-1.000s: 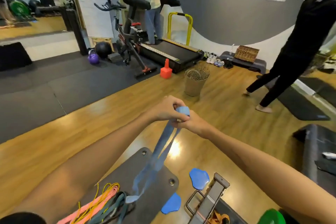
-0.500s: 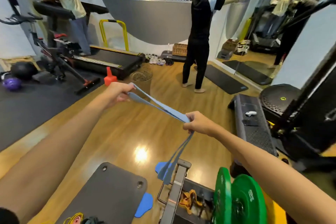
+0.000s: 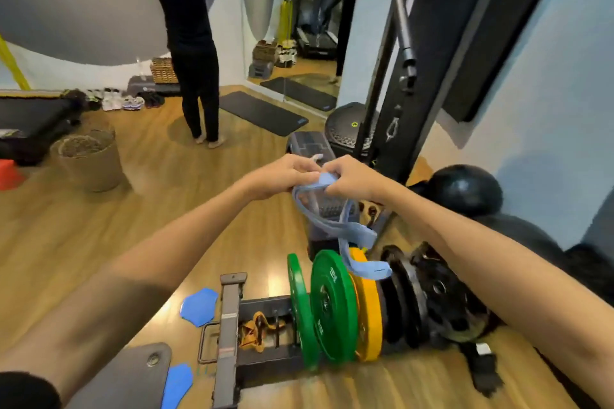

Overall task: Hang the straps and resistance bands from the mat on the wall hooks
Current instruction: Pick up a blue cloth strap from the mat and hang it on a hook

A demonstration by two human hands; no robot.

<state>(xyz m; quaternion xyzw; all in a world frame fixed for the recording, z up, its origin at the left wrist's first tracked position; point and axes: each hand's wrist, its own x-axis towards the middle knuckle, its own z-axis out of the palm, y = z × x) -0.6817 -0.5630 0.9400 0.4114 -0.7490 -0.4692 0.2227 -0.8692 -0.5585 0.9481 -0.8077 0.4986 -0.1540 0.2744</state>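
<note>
A light blue resistance band [image 3: 345, 232] hangs in folded loops from both my hands, its ends dangling over the weight plates. My left hand [image 3: 282, 174] and my right hand [image 3: 352, 178] are close together at chest height, both gripping the top of the band. A corner of the grey mat [image 3: 133, 378] shows at the bottom left. No wall hooks are in view.
Green and yellow weight plates [image 3: 332, 305] stand on a rack below my hands. A black ball [image 3: 465, 189] and a black machine frame [image 3: 408, 93] are to the right. A person [image 3: 192, 43] stands on the wooden floor ahead. A woven basket [image 3: 89, 159] sits at left.
My hands, spread apart with the band stretched half a second ago, have come together and the band is folded into loops. The view has turned right, toward the rack and wall.
</note>
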